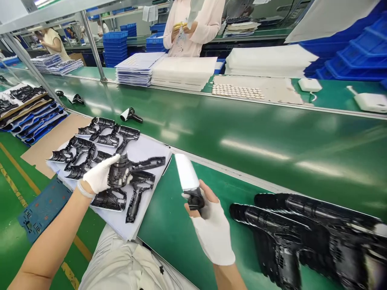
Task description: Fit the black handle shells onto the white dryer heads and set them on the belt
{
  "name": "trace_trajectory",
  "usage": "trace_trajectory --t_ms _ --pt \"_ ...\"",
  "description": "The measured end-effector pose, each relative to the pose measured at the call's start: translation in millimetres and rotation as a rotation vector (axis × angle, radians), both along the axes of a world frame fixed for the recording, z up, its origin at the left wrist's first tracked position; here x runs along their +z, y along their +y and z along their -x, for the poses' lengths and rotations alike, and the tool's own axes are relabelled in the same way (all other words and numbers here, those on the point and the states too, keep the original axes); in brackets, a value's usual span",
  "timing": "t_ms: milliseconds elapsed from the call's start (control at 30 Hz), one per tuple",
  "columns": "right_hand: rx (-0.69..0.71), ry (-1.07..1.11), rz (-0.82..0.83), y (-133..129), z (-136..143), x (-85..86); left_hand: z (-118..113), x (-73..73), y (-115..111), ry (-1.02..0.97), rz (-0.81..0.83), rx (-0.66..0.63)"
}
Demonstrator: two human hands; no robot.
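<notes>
My left hand [101, 177], in a white glove, grips a black hair dryer housing half [119, 173] by its barrel, with the handle pointing right. It is over a white sheet [154, 149] where several more black housing halves [137, 197] lie with their ribbed insides up. My right hand [213, 229] wears a white glove with bare fingertips. Its fingers close round the black end of a white-and-black hair dryer part [187, 173], raised above the green table [169, 205]. The white end points up and away from me.
Stacked black housings [281, 229] lie at the right. Beyond the table runs a green conveyor belt [211, 125] carrying a small dryer [131, 114]. Across it are paper stacks [184, 72], round pieces [237, 91], blue bins [359, 52] and a person [193, 28]. A metal post [92, 44] rises at left.
</notes>
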State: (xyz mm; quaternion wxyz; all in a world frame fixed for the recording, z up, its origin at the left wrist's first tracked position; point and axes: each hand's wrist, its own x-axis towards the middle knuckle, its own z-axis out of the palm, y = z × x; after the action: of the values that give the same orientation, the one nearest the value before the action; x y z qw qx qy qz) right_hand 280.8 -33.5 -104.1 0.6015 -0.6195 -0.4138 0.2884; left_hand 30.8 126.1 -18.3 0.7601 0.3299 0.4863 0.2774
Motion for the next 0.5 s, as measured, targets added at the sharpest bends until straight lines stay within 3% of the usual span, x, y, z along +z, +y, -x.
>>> trace_trajectory --t_ms 167,300,400,500 --pt "-0.126 -0.584 -0.236 -12.7 -0.4 19.6 -16.9 -6.5 -24.3 -0.104 0.132 -0.098" --pt "0.054 -0.807 -0.426 -5.3 4.3 36.4 -34.0 -3.4 -41.1 -0.188 0.085 -0.184" --pt "0.184 -0.845 -0.405 2.6 7.4 34.2 -46.4 5.7 -51.7 -0.233 -0.105 -0.245" --pt "0.140 -0.814 -0.372 4.9 11.0 26.4 -53.5 12.8 -58.0 -0.237 -0.337 -0.262"
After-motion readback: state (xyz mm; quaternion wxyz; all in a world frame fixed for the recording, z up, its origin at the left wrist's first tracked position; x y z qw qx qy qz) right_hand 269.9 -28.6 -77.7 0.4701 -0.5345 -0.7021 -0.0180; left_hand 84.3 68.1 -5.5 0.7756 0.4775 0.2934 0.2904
